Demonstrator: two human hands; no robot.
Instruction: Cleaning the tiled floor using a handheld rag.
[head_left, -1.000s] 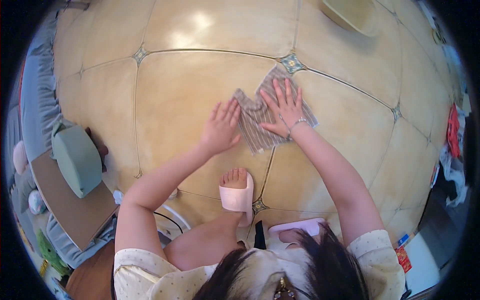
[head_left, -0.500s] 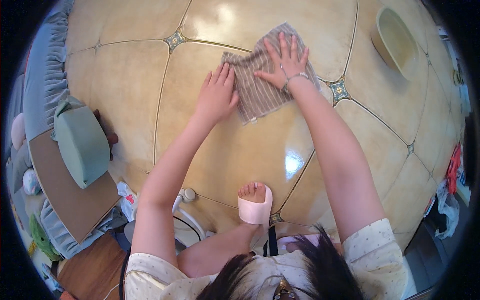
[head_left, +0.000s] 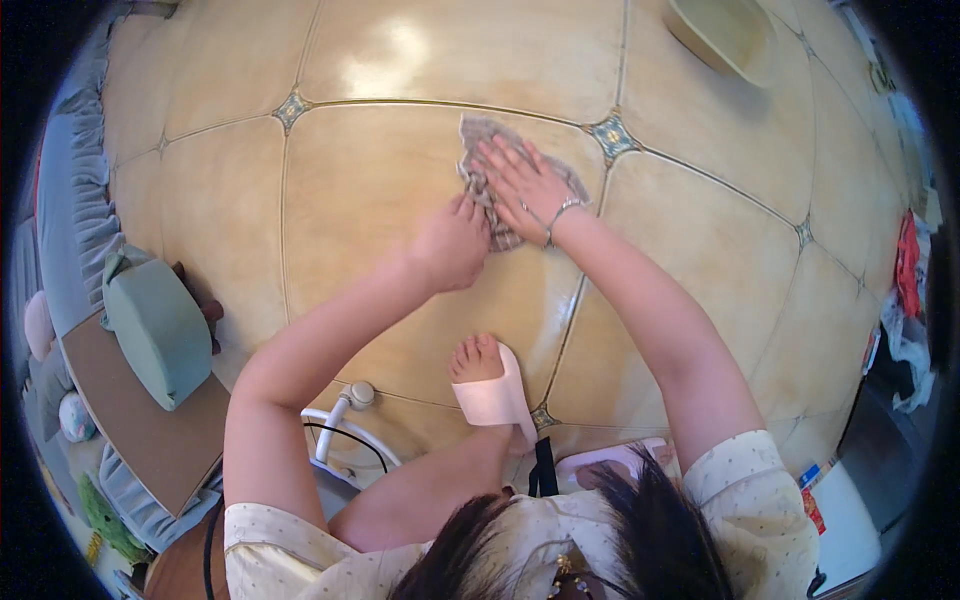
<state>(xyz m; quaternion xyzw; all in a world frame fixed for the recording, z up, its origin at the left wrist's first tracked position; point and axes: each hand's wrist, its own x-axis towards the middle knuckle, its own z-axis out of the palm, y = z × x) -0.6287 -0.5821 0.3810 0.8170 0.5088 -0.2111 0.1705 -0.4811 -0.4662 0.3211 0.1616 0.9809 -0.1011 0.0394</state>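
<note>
A brown-and-white striped cloth lies bunched on the tiled floor in front of me, its left edge crumpled into folds. My right hand presses flat on top of it with the fingers stretched out; a bracelet circles that wrist. Against the gathered left edge is my left hand, its fingers curled and closed on the fabric. Part of the cloth is hidden beneath my right palm.
A beige basin stands on the floor at the far right. Green padded seat and brown board are at the left. My foot in a pink slipper is nearby, with a white tubular stand beside it.
The cloth has gone from spread out to bunched up. My left hand's fingers have curled onto its edge, and my right hand has come closer to the left. The view has shifted.
</note>
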